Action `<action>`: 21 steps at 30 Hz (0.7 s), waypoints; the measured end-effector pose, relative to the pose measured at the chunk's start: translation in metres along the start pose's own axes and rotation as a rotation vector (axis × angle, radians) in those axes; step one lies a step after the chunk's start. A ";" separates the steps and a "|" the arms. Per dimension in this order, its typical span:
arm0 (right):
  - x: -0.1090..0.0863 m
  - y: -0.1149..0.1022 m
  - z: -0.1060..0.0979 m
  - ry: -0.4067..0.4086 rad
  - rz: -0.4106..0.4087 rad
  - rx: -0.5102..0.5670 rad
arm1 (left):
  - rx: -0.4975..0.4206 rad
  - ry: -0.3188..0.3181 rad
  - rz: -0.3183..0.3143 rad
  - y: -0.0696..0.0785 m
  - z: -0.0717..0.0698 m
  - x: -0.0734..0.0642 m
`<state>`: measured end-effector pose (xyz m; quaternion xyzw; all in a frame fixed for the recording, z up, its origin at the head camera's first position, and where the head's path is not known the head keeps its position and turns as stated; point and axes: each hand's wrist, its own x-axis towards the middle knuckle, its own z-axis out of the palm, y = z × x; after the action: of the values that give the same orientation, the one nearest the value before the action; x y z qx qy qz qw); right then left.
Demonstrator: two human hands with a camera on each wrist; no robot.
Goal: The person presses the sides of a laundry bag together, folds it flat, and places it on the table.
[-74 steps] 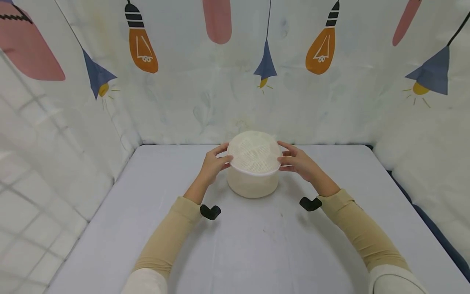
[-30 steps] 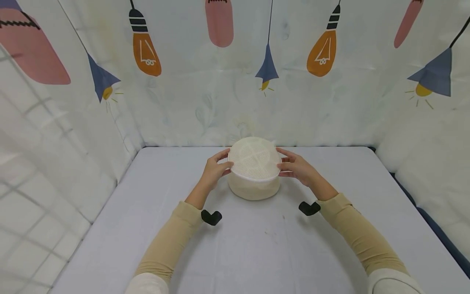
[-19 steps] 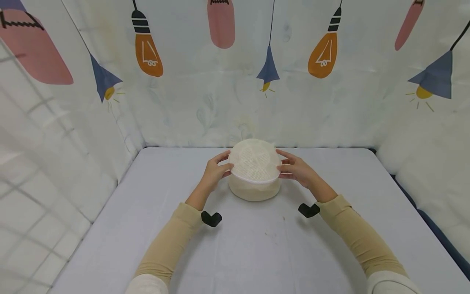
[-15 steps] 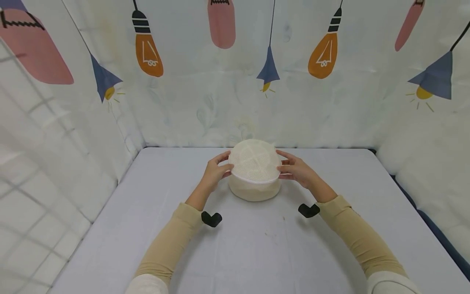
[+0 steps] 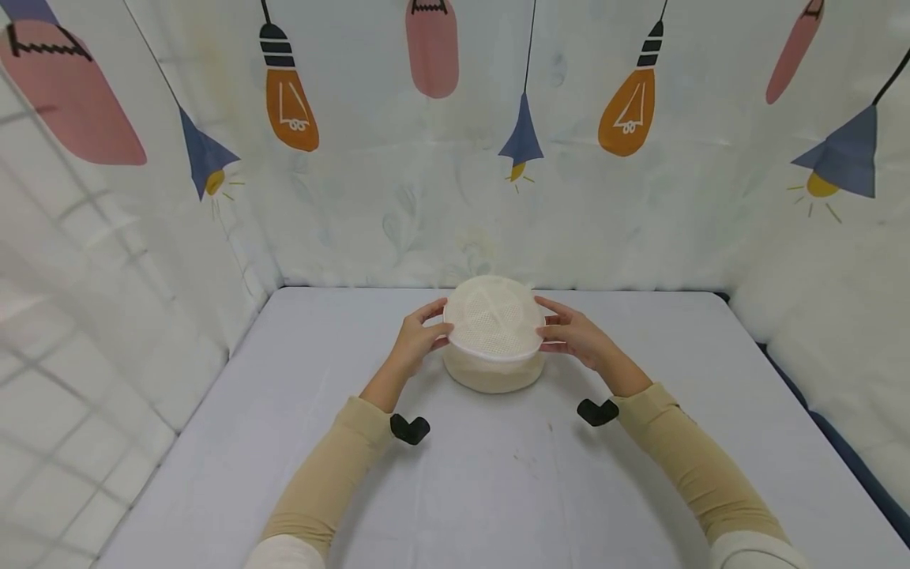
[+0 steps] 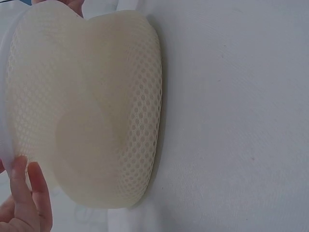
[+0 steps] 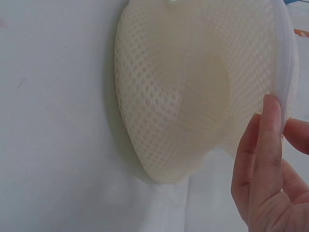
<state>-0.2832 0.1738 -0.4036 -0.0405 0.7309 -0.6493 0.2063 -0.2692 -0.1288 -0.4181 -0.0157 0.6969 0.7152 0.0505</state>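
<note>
A round cream mesh laundry bag (image 5: 494, 375) stands on the table's far middle, its white-edged round top facing up. Its mesh side wall (image 6: 140, 116) bulges and folds inward in the left wrist view. My left hand (image 5: 415, 338) pinches the white rim on the left side, thumb in front and fingers behind. On the opposite side, my right hand (image 5: 579, 340) pinches the same rim between thumb and fingers; the right wrist view shows the fingertips (image 7: 272, 108) right on the white edging (image 7: 285, 63). The inside of the bag is hidden.
A white cloth covers the table (image 5: 483, 490), with faint small marks near its middle. Behind it hangs a pale curtain (image 5: 398, 213) printed with lamps and bulbs, which also closes off both sides. A black wrist mount (image 5: 410, 429) sits at each sleeve cuff.
Both hands have lowered the bag's rim slightly toward the table, so its side looks shorter and more squashed. The grip on each side stays the same. The head view has tilted up a little.
</note>
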 end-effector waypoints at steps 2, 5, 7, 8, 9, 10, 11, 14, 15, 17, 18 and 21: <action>0.000 0.001 0.000 -0.002 -0.003 0.006 | -0.003 0.000 -0.001 -0.001 0.000 0.000; 0.001 0.002 0.001 -0.007 -0.007 0.016 | 0.000 -0.004 0.000 -0.001 0.000 0.000; 0.002 0.002 0.001 -0.010 -0.008 0.023 | 0.004 -0.008 0.000 -0.001 0.000 0.000; 0.002 0.003 0.001 -0.014 -0.010 0.021 | 0.007 -0.011 0.001 -0.001 -0.001 0.000; 0.002 0.003 0.001 -0.014 -0.009 0.023 | 0.009 -0.014 0.001 -0.002 -0.001 -0.001; 0.002 0.003 0.001 -0.014 -0.009 0.023 | 0.009 -0.017 0.003 -0.002 -0.001 -0.001; 0.003 0.003 0.001 -0.013 -0.007 0.022 | 0.010 -0.019 0.004 -0.003 -0.001 -0.001; 0.003 0.004 0.001 -0.011 -0.003 0.015 | 0.007 -0.023 0.004 -0.004 -0.001 -0.001; 0.003 0.004 0.001 -0.009 0.000 0.017 | 0.007 -0.023 0.003 -0.004 -0.001 -0.001; 0.004 0.005 0.000 -0.012 0.000 0.016 | 0.007 -0.022 0.000 -0.004 -0.001 -0.001; 0.005 0.005 0.000 -0.008 0.002 0.021 | 0.008 -0.022 -0.001 -0.003 -0.001 -0.001; 0.006 0.007 0.000 -0.010 0.006 0.029 | 0.005 -0.019 -0.009 -0.003 0.000 -0.002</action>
<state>-0.2867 0.1728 -0.4120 -0.0388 0.7205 -0.6590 0.2124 -0.2671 -0.1286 -0.4213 -0.0120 0.6982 0.7133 0.0603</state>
